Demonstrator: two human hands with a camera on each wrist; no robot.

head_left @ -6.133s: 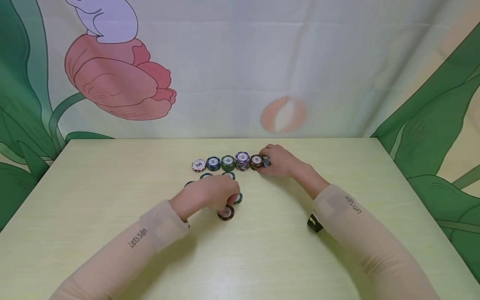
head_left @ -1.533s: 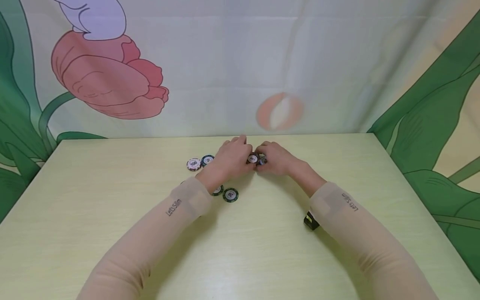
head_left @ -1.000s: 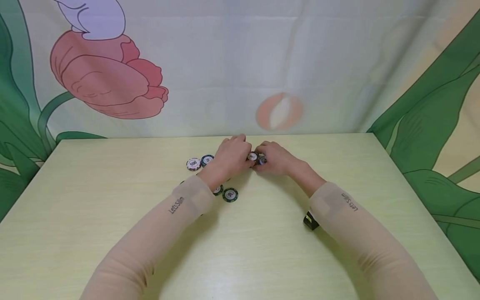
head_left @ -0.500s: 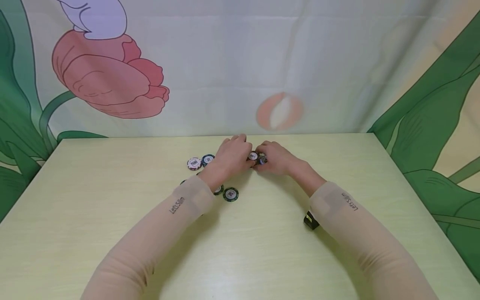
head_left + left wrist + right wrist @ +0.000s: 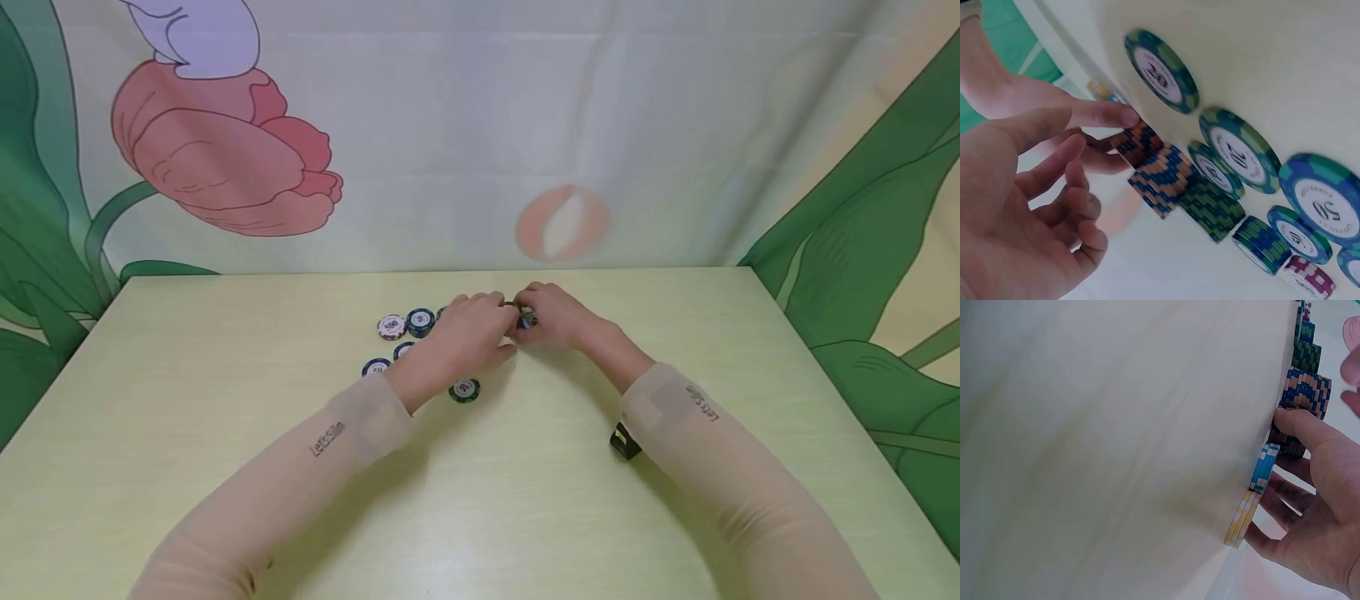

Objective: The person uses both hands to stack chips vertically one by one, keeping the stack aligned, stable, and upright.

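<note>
My left hand [image 5: 468, 333] hovers over the row of poker chip stacks, its fingers loosely bent. In the left wrist view that hand [image 5: 1029, 206] holds nothing. My right hand [image 5: 558, 319] grips the brown-and-orange chip stack [image 5: 1138, 144] between thumb and fingers. Against it stands a taller blue-and-peach stack [image 5: 1163, 178], then a green stack [image 5: 1213, 209], a blue stack [image 5: 1262, 244] and a white-and-magenta one [image 5: 1309, 276]. On the other side, by my right fingers, are light blue chips [image 5: 1265, 467] and yellow chips [image 5: 1241, 519].
Loose chips lie in front of the row: green chips [image 5: 1161, 70] marked 20 and blue chips [image 5: 1325, 209] marked 50. A small black object [image 5: 624, 442] sits beneath the right sleeve. A printed curtain [image 5: 420, 150] hangs behind the table's back edge.
Six seconds ago my left hand held a brown chip nearer the front, then moved to the brown stack. Since half a second ago it has let go and drawn slightly forward. The right hand stays put.
</note>
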